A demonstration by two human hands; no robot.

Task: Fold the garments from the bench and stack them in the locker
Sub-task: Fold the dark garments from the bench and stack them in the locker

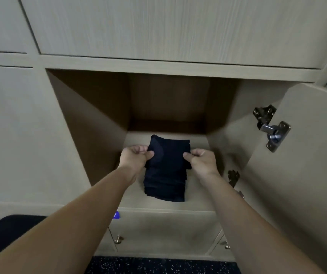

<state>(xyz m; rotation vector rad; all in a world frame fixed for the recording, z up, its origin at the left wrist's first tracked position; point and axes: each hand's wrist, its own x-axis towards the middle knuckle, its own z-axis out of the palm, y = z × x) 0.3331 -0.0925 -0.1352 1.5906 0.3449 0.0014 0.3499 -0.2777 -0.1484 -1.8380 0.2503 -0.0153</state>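
Note:
A folded dark navy garment [167,155] is at the top of a stack of dark folded garments [164,188] on the floor of the open locker [196,202]. My left hand [136,156] grips the top garment's left edge, thumb on top and fingers curled under. My right hand [202,160] grips its right edge the same way. Both arms reach in from the bottom of the head view.
The locker door [307,155] stands open on the right, with metal hinges [270,126] on its inner side. Closed locker doors surround the opening, some with small knobs [118,239] below. A dark cushioned bench corner [2,232] lies at lower left above speckled flooring [158,265].

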